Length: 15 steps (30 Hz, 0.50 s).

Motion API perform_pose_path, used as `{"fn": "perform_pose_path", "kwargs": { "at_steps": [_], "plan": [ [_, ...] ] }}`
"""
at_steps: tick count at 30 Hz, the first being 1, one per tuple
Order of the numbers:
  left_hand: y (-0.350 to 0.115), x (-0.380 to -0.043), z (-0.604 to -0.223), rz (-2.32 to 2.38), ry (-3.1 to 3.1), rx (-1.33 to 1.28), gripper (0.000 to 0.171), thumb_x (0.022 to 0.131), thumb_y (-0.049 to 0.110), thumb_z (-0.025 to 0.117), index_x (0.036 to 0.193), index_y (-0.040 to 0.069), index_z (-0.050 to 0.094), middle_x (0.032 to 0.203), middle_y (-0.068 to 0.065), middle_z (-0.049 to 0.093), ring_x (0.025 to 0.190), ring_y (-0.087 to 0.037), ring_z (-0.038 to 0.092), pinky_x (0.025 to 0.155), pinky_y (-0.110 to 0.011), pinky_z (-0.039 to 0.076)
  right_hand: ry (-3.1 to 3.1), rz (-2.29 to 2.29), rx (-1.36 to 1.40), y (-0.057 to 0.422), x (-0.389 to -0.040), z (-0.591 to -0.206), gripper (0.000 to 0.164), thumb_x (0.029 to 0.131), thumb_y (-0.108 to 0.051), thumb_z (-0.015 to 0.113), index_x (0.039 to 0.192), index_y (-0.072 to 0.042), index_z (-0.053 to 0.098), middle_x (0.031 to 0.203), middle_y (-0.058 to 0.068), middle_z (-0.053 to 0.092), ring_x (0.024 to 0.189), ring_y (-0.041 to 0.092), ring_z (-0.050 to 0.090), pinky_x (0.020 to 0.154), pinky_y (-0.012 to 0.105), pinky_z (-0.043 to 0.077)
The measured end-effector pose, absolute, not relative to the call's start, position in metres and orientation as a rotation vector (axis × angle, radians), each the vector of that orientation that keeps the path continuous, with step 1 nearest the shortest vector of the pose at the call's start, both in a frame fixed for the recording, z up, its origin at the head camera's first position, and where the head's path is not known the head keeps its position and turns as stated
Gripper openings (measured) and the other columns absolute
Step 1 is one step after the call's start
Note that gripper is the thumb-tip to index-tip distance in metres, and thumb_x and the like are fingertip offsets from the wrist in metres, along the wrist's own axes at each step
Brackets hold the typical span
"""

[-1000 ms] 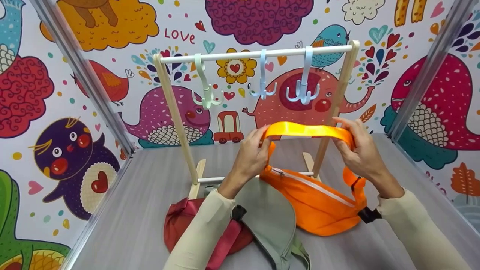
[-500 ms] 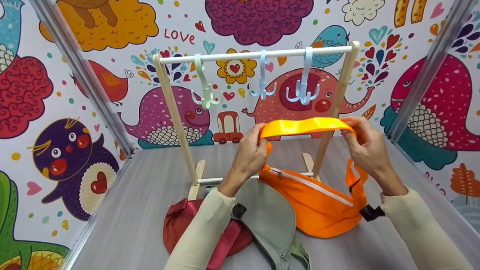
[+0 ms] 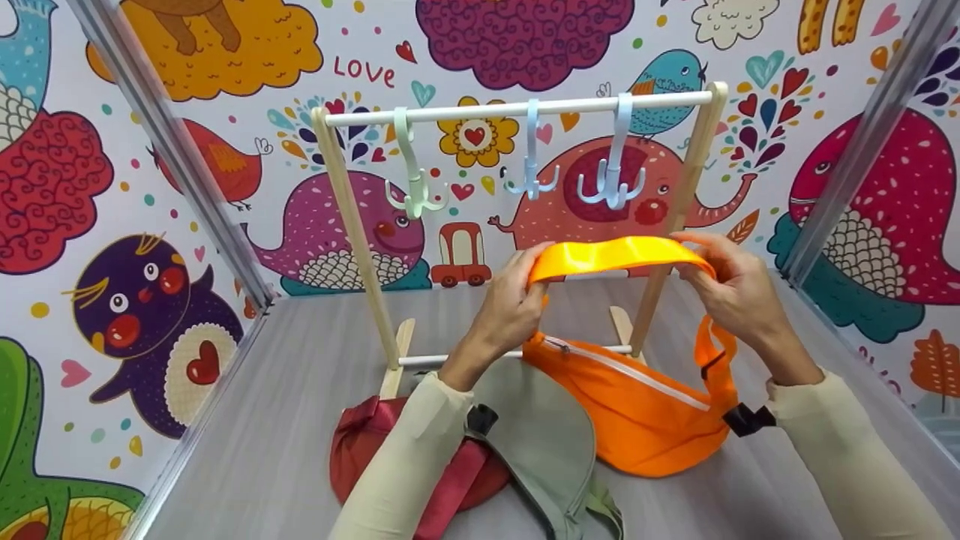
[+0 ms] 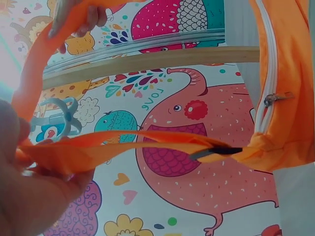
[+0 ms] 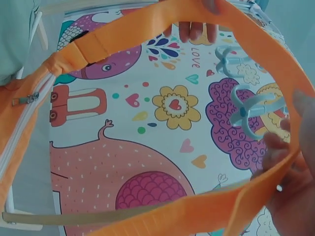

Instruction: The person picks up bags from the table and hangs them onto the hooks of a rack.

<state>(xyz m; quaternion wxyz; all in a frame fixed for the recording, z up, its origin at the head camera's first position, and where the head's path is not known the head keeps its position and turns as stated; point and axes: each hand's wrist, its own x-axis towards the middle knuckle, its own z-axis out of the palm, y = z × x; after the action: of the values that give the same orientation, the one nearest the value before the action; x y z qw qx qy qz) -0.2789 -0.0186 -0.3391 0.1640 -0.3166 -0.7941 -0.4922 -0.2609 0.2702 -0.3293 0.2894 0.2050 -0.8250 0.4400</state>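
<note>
An orange waist bag (image 3: pixel 645 412) with a white zipper rests on the table, its orange strap (image 3: pixel 615 253) raised in a loop. My left hand (image 3: pixel 510 304) pinches the strap's left side, and my right hand (image 3: pixel 739 296) grips its right side. Between the hands the strap spans in a shallow arch. In the left wrist view the strap (image 4: pixel 98 147) runs from the left fingers to the bag's zippered end (image 4: pixel 275 113). The right wrist view has the strap (image 5: pixel 290 98) passing between right thumb and fingers (image 5: pixel 275 152). Two blue hooks (image 3: pixel 611 172) hang above and behind the strap.
A wooden rack with a white bar (image 3: pixel 480 111) stands behind the bags. A pale green hook (image 3: pixel 412 176) hangs at its left. Left of the orange bag lie a grey-green bag (image 3: pixel 540 427) and a dark red bag (image 3: pixel 360 450). Patterned walls enclose the table (image 3: pixel 262 427).
The right hand has shifted slightly right and regripped the strap, with its fingers now folded closer round it. The strap between the hands has risen slightly; the bag stays on the table.
</note>
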Motion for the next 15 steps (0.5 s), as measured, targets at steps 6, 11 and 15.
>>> {"fn": "perform_pose_path", "kwargs": {
  "at_steps": [6, 11, 15],
  "plan": [
    [-0.0213, -0.2778, -0.3349, -1.443, -2.314, -0.952, 0.048, 0.103, 0.01, 0.043, 0.149, 0.0, 0.039, 0.122, -0.013, 0.048, 0.1, -0.019, 0.05, 0.09, -0.028, 0.044, -2.209, 1.16, 0.638, 0.2753, -0.26, -0.3276, 0.039, 0.092, -0.002, 0.067, 0.129, -0.012, 0.066, 0.091, -0.009, 0.068, 0.06, 0.012, 0.052, 0.063, 0.015, 0.051],
    [-0.0227, -0.2765, -0.3335, -1.454, -2.329, -0.941, 0.05, 0.102, 0.008, 0.043, 0.151, 0.001, 0.036, 0.121, -0.013, 0.048, 0.099, -0.017, 0.051, 0.09, -0.024, 0.045, -2.166, 1.11, 0.717, 0.2772, -0.2611, -0.3272, 0.043, 0.089, 0.004, 0.068, 0.13, -0.011, 0.066, 0.093, -0.005, 0.071, 0.062, 0.01, 0.054, 0.061, 0.013, 0.048],
    [-0.0239, -0.277, -0.3345, -1.531, -2.293, -0.937, 0.045, 0.102, 0.007, 0.046, 0.147, 0.003, 0.038, 0.128, -0.012, 0.053, 0.107, -0.018, 0.056, 0.101, -0.025, 0.046, -2.13, 1.031, 0.743, 0.2774, -0.2626, -0.3251, 0.046, 0.087, 0.004, 0.07, 0.129, -0.013, 0.066, 0.088, 0.005, 0.073, 0.058, 0.007, 0.052, 0.058, 0.013, 0.045]
  ]
}}
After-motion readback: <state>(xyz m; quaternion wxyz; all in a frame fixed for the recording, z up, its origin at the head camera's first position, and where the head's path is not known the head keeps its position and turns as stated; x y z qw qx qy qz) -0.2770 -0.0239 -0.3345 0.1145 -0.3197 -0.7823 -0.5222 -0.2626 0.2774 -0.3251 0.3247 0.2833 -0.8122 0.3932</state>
